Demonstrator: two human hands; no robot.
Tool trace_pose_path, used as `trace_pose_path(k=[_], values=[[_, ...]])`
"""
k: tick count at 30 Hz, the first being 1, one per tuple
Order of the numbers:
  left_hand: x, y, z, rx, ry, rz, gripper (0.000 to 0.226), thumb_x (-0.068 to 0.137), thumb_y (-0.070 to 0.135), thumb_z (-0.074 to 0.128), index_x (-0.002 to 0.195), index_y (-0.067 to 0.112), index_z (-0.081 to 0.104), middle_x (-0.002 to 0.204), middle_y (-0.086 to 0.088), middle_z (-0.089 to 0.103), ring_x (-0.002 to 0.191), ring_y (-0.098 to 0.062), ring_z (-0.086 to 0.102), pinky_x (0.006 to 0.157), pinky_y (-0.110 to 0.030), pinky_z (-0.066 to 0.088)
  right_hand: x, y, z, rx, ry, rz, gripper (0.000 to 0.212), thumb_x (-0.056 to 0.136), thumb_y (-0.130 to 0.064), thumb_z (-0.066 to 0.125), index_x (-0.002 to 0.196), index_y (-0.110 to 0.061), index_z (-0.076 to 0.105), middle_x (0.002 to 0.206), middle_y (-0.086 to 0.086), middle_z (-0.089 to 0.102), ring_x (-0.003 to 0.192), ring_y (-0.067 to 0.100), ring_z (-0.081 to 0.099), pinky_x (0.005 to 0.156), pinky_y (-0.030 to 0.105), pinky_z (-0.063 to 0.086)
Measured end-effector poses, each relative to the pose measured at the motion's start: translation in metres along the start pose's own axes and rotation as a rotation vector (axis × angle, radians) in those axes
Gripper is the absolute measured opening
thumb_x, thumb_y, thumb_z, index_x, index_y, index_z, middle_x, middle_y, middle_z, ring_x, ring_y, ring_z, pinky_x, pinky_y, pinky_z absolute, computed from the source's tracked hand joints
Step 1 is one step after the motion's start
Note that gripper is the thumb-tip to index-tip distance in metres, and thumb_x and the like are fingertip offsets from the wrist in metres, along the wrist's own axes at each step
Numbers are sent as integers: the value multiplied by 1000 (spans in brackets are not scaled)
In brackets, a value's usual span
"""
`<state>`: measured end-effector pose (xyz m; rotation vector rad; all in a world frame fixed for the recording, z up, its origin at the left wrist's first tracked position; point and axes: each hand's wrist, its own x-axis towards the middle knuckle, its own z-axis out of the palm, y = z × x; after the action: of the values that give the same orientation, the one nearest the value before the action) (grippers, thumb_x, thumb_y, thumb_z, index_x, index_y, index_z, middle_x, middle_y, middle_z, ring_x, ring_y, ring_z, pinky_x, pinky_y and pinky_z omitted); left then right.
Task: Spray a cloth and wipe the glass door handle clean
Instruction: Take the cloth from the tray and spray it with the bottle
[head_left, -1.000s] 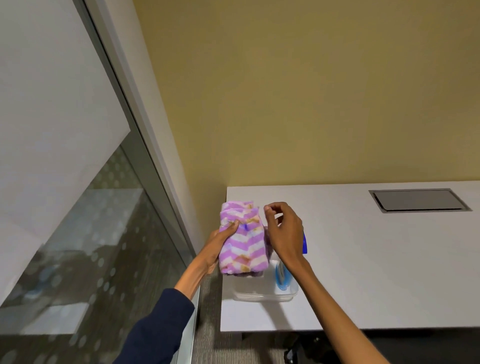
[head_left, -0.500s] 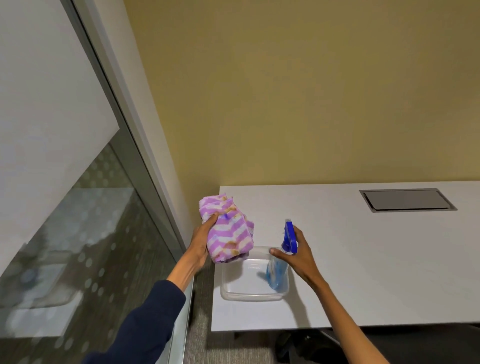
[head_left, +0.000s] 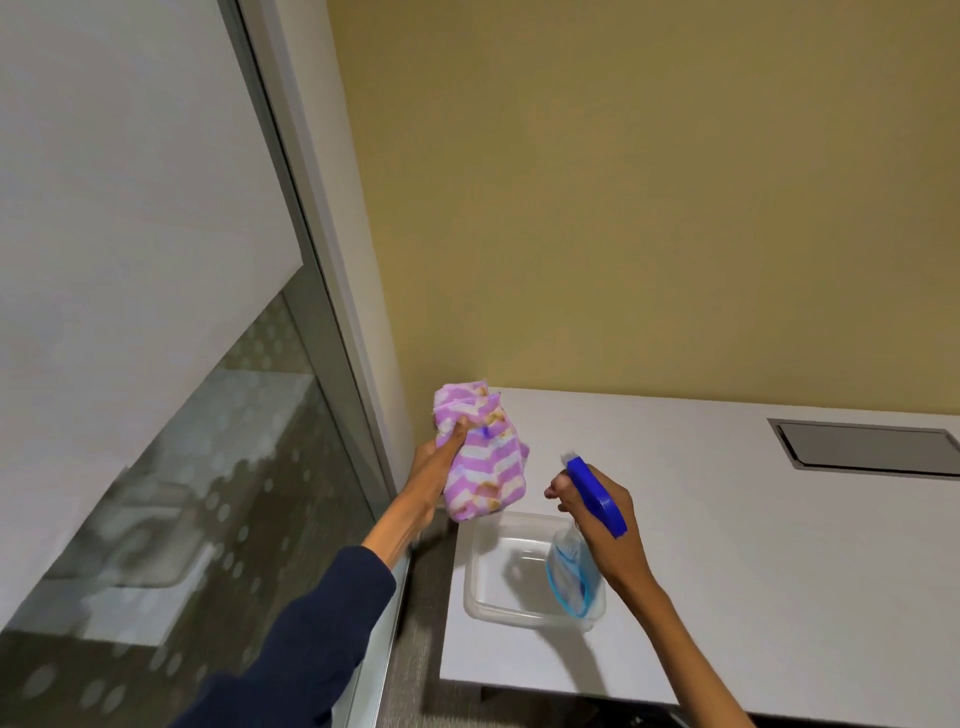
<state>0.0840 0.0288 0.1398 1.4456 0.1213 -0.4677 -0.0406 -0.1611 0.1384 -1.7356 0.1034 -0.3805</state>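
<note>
My left hand (head_left: 434, 465) grips a folded purple-and-white zigzag cloth (head_left: 480, 462), held up over the white table's left end. To its right, my right hand (head_left: 605, 525) holds a spray bottle (head_left: 576, 551) with a blue trigger head and a clear body, lifted and tilted above a clear plastic tub (head_left: 491, 582). The nozzle points left toward the cloth, a short gap away. No door handle shows in the view; only the glass panel (head_left: 171, 499) on the left is visible.
The white table (head_left: 753, 545) runs along a yellow wall, with a grey recessed cable hatch (head_left: 867, 449) at its right. The glass panel's metal frame (head_left: 332, 291) stands just left of the table corner. Grey carpet lies below.
My right hand has lifted the spray bottle out of the tub and tilted its nozzle toward the cloth. My left hand keeps holding the cloth, a little further left than a second ago.
</note>
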Motion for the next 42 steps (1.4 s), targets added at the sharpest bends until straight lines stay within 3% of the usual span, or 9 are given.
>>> trace_pose_path(k=[2, 6, 10, 13, 16, 21, 33, 38, 42], values=[[2, 7, 7, 8, 17, 14, 51, 96, 51, 51, 125, 11, 62, 116, -14, 73, 104, -31, 72, 92, -45, 59, -5, -14, 10, -4, -28, -8, 54, 82, -65, 58, 83, -12, 70, 76, 7, 70, 70, 19, 64, 65, 26, 52], [1, 16, 19, 30, -10, 50, 43, 100, 54, 41, 111, 20, 65, 100, -5, 76, 81, -15, 77, 63, -26, 62, -5, -24, 26, 41, 41, 42, 65, 77, -67, 57, 77, -3, 70, 57, -3, 62, 51, 3, 53, 53, 12, 43], [-1, 18, 26, 72, -40, 96, 41, 100, 52, 39, 103, 23, 68, 91, 0, 78, 76, -12, 77, 60, -21, 60, 1, -23, 37, -33, 99, 92, 39, 87, -51, 54, 56, -28, 62, 45, -17, 55, 47, 1, 52, 54, 14, 43], [-3, 18, 28, 97, -62, 102, 42, 102, 50, 35, 101, 24, 67, 88, 4, 78, 74, -10, 77, 59, -20, 59, 4, -26, 42, -115, 149, 107, 49, 84, -65, 46, 50, -30, 53, 40, -16, 50, 45, 1, 52, 55, 13, 41], [-3, 17, 28, 117, -84, 120, 45, 102, 51, 32, 99, 24, 68, 82, 6, 80, 75, -10, 77, 59, -19, 58, 8, -25, 44, -216, 174, 112, 72, 72, -87, 33, 51, -20, 53, 41, -12, 46, 45, 4, 52, 50, 11, 40], [-2, 16, 27, 109, -75, 136, 46, 102, 52, 33, 98, 24, 70, 84, 4, 80, 78, -14, 78, 61, -22, 60, 9, -15, 43, -395, 242, 186, 79, 79, -73, 35, 64, -2, 67, 55, 8, 64, 50, 13, 57, 53, 15, 38], [-2, 18, 18, 32, -68, 125, 43, 104, 46, 29, 108, 20, 63, 93, 1, 74, 72, -7, 76, 57, -19, 58, -5, -23, 40, -508, 270, 122, 101, 75, -89, 10, 60, -8, 68, 54, 5, 63, 49, 12, 53, 51, 22, 38], [-3, 18, 16, 26, -49, 119, 42, 104, 46, 30, 108, 20, 62, 93, 2, 73, 69, -4, 75, 54, -16, 56, -11, -19, 37, -538, 315, 212, 89, 76, -77, 28, 64, 2, 66, 59, 17, 67, 58, 30, 64, 63, 37, 53], [-3, 19, 17, 33, -47, 113, 44, 103, 48, 29, 108, 21, 63, 93, 2, 74, 70, -6, 76, 56, -18, 58, -19, -26, 41, -518, 247, 147, 104, 70, -92, 14, 61, -3, 67, 56, 11, 66, 54, 21, 61, 58, 25, 46]])
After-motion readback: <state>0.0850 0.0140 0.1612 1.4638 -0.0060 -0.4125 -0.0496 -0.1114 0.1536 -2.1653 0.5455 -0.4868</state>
